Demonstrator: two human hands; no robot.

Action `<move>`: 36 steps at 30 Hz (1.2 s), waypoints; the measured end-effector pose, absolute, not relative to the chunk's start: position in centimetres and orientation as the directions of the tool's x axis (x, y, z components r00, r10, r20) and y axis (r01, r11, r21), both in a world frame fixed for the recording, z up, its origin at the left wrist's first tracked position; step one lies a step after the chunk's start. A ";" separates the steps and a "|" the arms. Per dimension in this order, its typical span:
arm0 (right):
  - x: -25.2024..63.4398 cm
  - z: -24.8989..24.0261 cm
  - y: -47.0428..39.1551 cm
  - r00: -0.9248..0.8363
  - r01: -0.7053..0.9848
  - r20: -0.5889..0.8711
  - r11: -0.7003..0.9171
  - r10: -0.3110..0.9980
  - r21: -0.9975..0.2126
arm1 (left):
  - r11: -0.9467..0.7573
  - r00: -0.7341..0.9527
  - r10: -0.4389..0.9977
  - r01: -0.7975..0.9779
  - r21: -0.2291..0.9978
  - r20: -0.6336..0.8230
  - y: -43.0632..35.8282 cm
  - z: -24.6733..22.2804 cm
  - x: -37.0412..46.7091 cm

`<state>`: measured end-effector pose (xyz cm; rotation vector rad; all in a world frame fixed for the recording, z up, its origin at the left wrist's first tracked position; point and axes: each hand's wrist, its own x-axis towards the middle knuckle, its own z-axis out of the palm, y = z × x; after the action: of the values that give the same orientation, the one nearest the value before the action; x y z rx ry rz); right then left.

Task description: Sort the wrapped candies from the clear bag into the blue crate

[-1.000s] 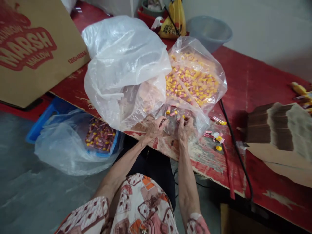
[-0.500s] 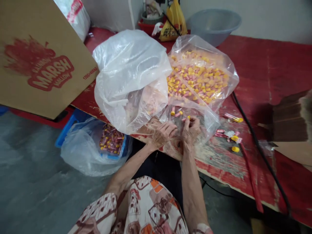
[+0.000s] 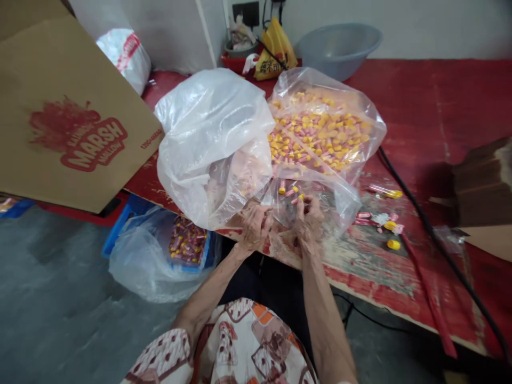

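Note:
My right hand (image 3: pixel 310 220) pinches a small pink tube with a yellow cap (image 3: pixel 297 199) between thumb and fingertips, over the mouth of a clear plastic bag (image 3: pixel 344 196). More such yellow-capped tubes (image 3: pixel 320 136) fill that bag, and a couple lie loose near its mouth. My left hand (image 3: pixel 255 226) rests by the table edge with its fingers curled, at the lower edge of a cloudy white plastic bag (image 3: pixel 214 122). Whatever sits in those fingers is too small to make out. Below on the left, a blue crate (image 3: pixel 116 234) lined with plastic holds many capped tubes (image 3: pixel 188 242).
A large cardboard box (image 3: pixel 80 69) stands at the left. On the red table (image 3: pixel 416 106) lie scattered tube pieces (image 3: pixel 380 220), a yellow cap (image 3: pixel 393 245) and a black cable (image 3: pixel 424 218). Brown cardboard (image 3: pixel 482 181) is at the right, a grey basin (image 3: pixel 340 48) behind.
My left hand has drawn back leftward, away from my right hand. My right hand stays by the bag mouth, pinching a tube. The whole view has shifted slightly.

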<state>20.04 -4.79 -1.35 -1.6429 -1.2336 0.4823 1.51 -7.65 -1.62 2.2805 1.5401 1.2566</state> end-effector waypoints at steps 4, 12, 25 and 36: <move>19.9 -1.7 -4.6 0.328 0.476 0.196 0.017 0.924 -0.879 | -0.513 0.149 0.789 0.693 0.506 0.597 -7.6 -1.0 1.0; 20.3 -2.8 -3.6 0.295 0.487 0.302 0.129 0.907 -0.864 | -0.503 0.121 0.807 0.653 0.566 0.577 -6.6 -0.1 1.4; 20.3 -3.4 -3.6 0.327 0.425 0.333 0.177 0.884 -0.888 | -0.430 0.263 0.903 0.568 0.702 0.341 -6.7 -0.6 -0.4; 20.2 -3.2 -3.7 0.339 0.447 0.286 0.114 0.896 -0.887 | -0.371 0.214 0.927 0.633 0.679 0.308 -7.5 0.3 -2.3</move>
<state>20.19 -3.69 -3.18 -1.5089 -1.2771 0.5145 -2.34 -7.52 0.27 2.0864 1.4462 0.9743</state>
